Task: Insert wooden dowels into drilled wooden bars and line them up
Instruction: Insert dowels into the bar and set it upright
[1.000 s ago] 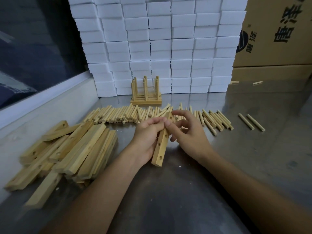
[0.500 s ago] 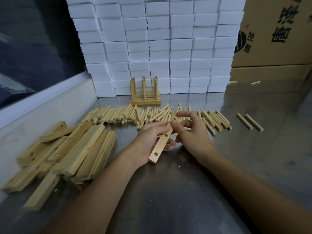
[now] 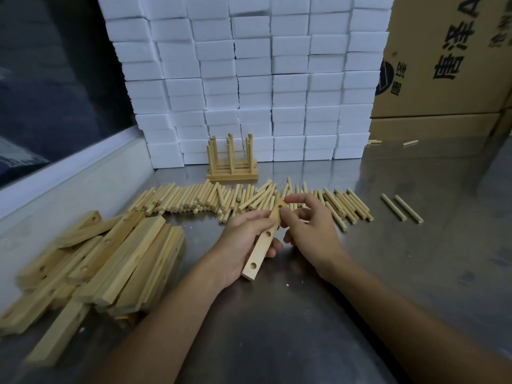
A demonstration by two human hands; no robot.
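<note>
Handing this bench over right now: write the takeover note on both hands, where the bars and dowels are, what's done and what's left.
Left hand grips a drilled bar, its three holes showing, all without dowels.
Right hand is at the bar's far end, fingers loosely curled; I cannot tell whether it holds a dowel.
Loose dowels lie in a row behind the hands; two more dowels lie apart to the right.
Undowelled bars are piled on the left.
Done: finished bars with upright dowels, lined up by the white blocks.
Left: dowel the held bar, line it up, then work through the pile.

cardboard box (image 3: 448, 51) cut off at right edge, its print unreadable, bar pile (image 3: 91, 270) blurred at left
</note>
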